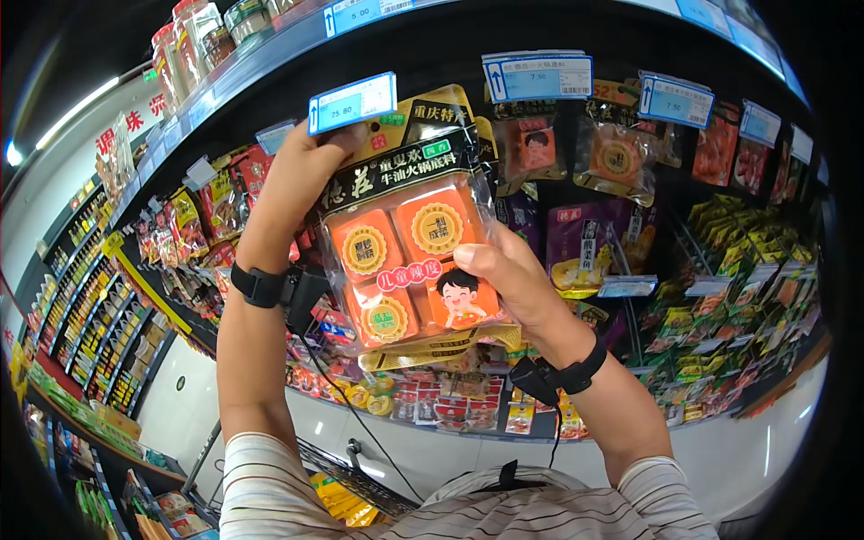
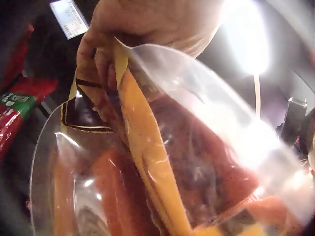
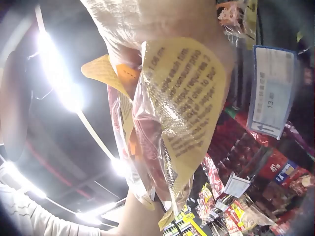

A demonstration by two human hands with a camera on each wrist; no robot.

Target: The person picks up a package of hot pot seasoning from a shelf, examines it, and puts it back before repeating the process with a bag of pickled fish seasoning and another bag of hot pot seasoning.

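Note:
A clear pack of hotpot base (image 1: 396, 292) faces the head camera, showing four-part orange blocks and a black-and-gold header. A second gold-edged pack (image 1: 432, 353) sits close behind it. My left hand (image 1: 310, 166) grips the packs' top left corner, its fingertips partly hidden behind a price tag (image 1: 351, 103). In the left wrist view, the fingers of the left hand (image 2: 152, 22) curl over the pack tops, which spread apart lower down. My right hand (image 1: 517, 274) holds the right side, thumb across the front and fingers hidden behind. Gold printed backing (image 3: 182, 93) hangs below it in the right wrist view.
Similar packs (image 1: 616, 148) hang behind more price tags (image 1: 538, 76) on the right. A shelf edge (image 1: 243, 63) with jars runs above. Purple packets (image 1: 580, 243) and green packets (image 1: 747, 243) fill lower hooks. A dark basket (image 1: 351, 477) with yellow packets stands near the body.

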